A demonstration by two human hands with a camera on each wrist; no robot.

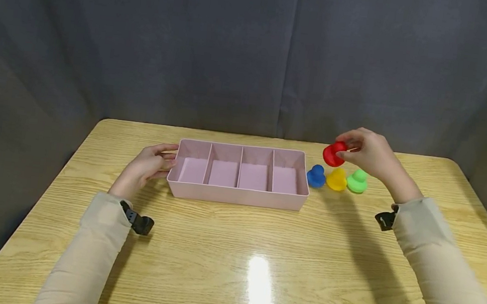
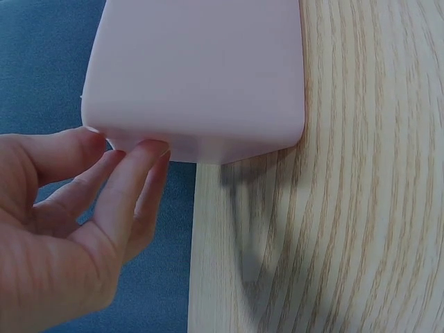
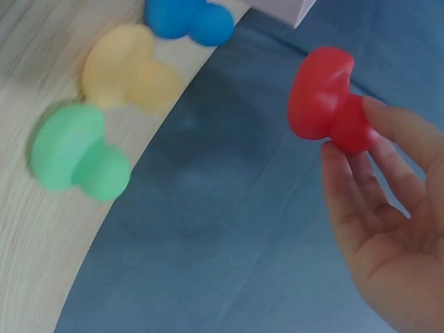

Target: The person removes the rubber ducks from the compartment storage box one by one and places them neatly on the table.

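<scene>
My right hand (image 1: 367, 151) pinches a red knob-shaped piece (image 1: 334, 154) by its round end and holds it in the air, above the table's back right. In the right wrist view the red piece (image 3: 326, 98) sits at my fingertips (image 3: 378, 114). Below it on the table stand a blue piece (image 1: 316, 176), a yellow piece (image 1: 337, 179) and a green piece (image 1: 357, 181) in a row. A pink tray (image 1: 238, 199) with several compartments lies mid-table. My left hand (image 1: 147, 167) touches the tray's left end with relaxed fingers (image 2: 132, 180).
The wooden table (image 1: 231, 261) reaches out in front of the tray, with a bright glare spot near the front. A dark grey curtain (image 1: 237, 46) hangs behind and beside the table. The tray's compartments show nothing in them.
</scene>
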